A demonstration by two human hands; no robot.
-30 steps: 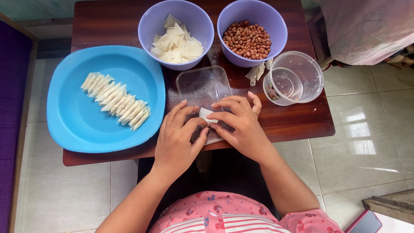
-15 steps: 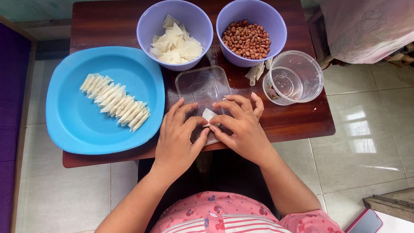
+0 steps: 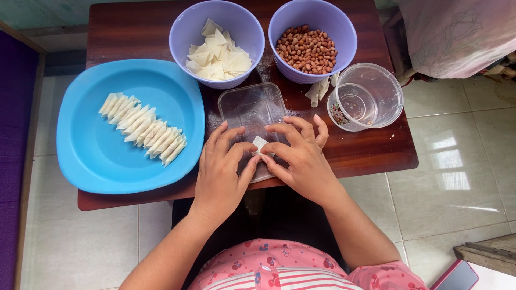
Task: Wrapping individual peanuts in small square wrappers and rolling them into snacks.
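Two bare arms, no sleeves past elbows; left hand point(image 3: 221, 171) and right hand point(image 3: 302, 159) wear no rings, no gloves; nails short; pink top point(image 3: 279, 267) at 6 o'clock, small cartoon prints on it; red and white stripes across middle.

Glossy dark wood table point(image 3: 134, 32), clear plastic lid point(image 3: 250, 104)

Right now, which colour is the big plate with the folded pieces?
Bright blue plate, clearest in the head view.
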